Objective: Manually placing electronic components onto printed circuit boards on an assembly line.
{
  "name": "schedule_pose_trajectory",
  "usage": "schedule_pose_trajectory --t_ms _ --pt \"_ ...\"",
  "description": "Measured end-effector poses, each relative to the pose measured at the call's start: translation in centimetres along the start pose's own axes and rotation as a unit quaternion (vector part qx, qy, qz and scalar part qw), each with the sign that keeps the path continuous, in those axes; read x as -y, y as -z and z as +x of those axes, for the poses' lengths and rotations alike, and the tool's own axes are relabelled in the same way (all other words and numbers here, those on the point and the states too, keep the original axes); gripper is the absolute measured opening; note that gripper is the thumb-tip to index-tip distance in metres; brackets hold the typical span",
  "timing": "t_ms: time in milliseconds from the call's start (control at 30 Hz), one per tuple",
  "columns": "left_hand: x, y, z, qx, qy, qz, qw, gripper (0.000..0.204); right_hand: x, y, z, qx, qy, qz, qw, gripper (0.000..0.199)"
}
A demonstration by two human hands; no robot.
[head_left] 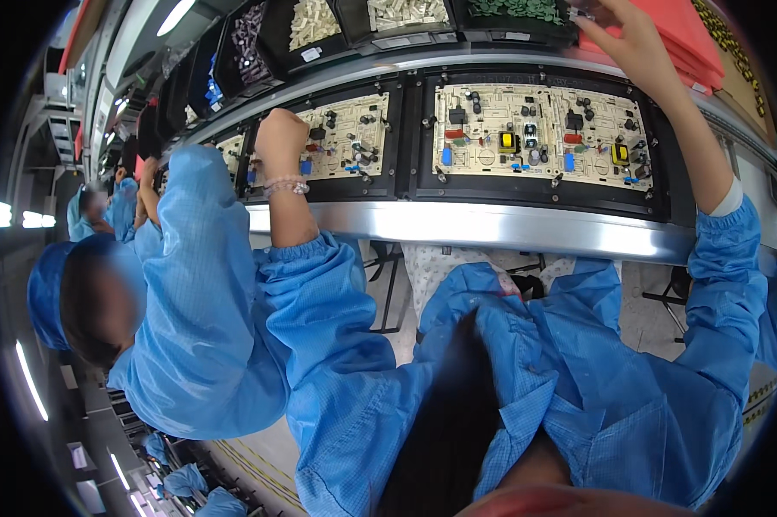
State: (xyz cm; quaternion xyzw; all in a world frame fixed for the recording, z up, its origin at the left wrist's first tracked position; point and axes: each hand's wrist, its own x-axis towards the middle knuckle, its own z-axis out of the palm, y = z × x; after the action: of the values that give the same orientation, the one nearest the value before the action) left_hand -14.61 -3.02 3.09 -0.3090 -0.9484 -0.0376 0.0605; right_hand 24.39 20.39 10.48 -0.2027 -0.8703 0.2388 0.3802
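At the left of the frame we see a co-worker's blue sleeve (206, 284) close against our own left sleeve (315, 302), which suggests that each place along the bench is narrow. Along the upper left, a bin of purple parts (249, 45) leans toward us, probably so its contents lie within easy reach. Left of center, our left hand (282, 140) is over the near-left part of the left circuit board (352, 142); its fingers are curled, but their tips are hidden behind the knuckles, so we cannot tell how tightly they close or whether they hold anything. At the top middle stand a bin of cream parts (313, 24), a bin of white parts (407, 12) and a bin of green parts (518, 9), apparently kept separate so that the kinds do not mix. Below them the right circuit board (492, 148) lies flat in a black carrier (492, 191), whose raised border and small posts seem meant to keep it from sliding. At the upper right, our right hand (625, 41) has its thumb and fingers partly spread beside the green parts; the frame crops it, and we cannot tell what it grips. Red sheets (692, 43) lie stacked behind that wrist.
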Motion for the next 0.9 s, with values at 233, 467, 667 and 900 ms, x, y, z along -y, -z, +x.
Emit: schedule_pose_trajectory --t_ms 233,467,667,900 --pt "1.8 0.5 0.7 0.056 -0.135 0.01 0.989 0.02 0.6 -4.0 -0.4 0.086 -0.041 0.138 0.986 0.023" --pt "-8.5 3.4 -1.4 -0.145 -0.3 -0.138 0.933 0.019 -0.7 -4.7 0.3 0.173 -0.078 0.246 0.951 0.031" --pt "-25.0 6.3 -1.6 -0.182 -0.52 -0.198 0.811 0.019 -3.8 -6.2 -1.0 0.265 -0.025 0.212 0.94 0.022" --pt "-33.8 1.0 4.4 0.022 -0.473 -0.023 0.881 0.036 -3.9 -5.4 -1.0 0.287 -0.018 0.218 0.933 0.023"
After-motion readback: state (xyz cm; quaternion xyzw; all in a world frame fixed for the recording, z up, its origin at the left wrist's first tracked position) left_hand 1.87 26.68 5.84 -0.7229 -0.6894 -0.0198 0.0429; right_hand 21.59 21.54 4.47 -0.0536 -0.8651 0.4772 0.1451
